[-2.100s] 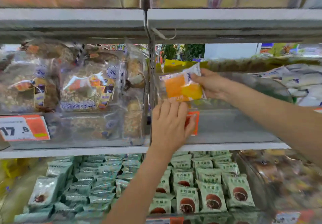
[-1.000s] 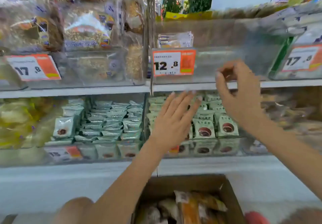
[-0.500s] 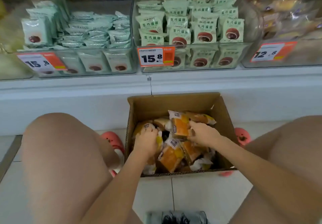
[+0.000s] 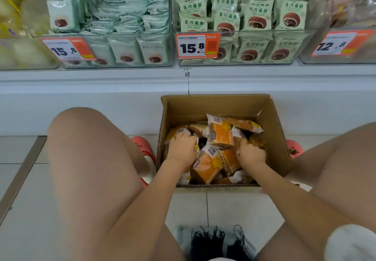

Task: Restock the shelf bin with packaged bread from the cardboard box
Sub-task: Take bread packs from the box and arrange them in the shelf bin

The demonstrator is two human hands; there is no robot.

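The left hand (image 4: 182, 149) is sunk knuckles-up into the near-left part of the cardboard box (image 4: 272, 138), its fingers curled down around a bread packet (image 4: 178, 131) whose white-and-orange end shows at the hand's twelve o'clock. The fingertips are buried, so a closed grip is judged likely rather than seen. The right hand (image 4: 251, 156) is pressed in at the box's three o'clock side, fingers bent over another orange packet (image 4: 237, 134); whether that packet is truly clamped cannot be told either. Both hands appear to be used at once so that more than one packet may be lifted per trip.

Between the hands, at the box's centre, one packet (image 4: 220, 133) is propped upright and a further one (image 4: 206, 164) is tilted against the near wall, since the packets lie loose and heaped, not stacked. The box is set on the tiled floor (image 4: 22, 179) between the crouched knees, hard against the shelf base (image 4: 81, 98), so that little reach is needed.

At twelve o'clock, above the base, clear bins of green packets (image 4: 254, 16) are seen behind a 15.8 price tag (image 4: 198, 46). The bin to be restocked is not identifiable here; it is judged to lie higher, out of view.
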